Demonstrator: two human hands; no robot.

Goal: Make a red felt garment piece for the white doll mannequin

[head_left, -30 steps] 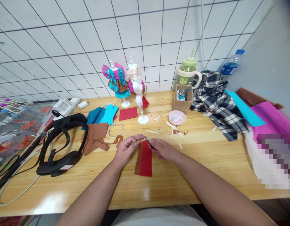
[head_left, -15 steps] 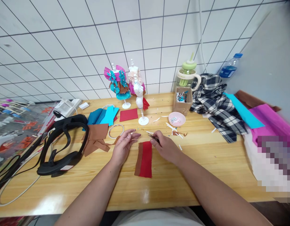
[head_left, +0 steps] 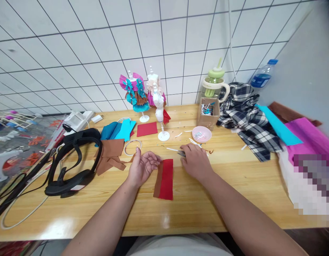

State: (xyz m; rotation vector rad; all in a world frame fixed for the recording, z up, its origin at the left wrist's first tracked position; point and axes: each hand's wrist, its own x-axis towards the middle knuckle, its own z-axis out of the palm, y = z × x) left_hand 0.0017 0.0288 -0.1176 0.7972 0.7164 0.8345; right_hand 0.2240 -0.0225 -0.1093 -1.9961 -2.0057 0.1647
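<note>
A red crepe paper strip (head_left: 167, 179) lies on the table in front of me, over a brown strip (head_left: 157, 181) that shows along its left side. My left hand (head_left: 143, 169) is open, palm up, thumb raised, its fingertips close to the upper left corner of the strips. To the right, my right hand (head_left: 196, 161) rests palm down on the table, fingers curled over a pair of dark pointed snips (head_left: 182, 153). Only the tips of the snips show; the hand hides the rest. A thin white strip (head_left: 172, 149) lies beside those tips.
A bare white mini mannequin (head_left: 163, 136) stands ahead, two dressed ones behind. Right of it are a pink dish (head_left: 202, 134), a cardboard box (head_left: 208, 117) and plaid cloth (head_left: 241, 106). Brown paper pieces (head_left: 112, 148) and a black headset (head_left: 73, 167) lie left.
My right hand has moved right and turned palm down over the snips, away from the strips. My left hand has rolled palm up, with its thumb lifted.
</note>
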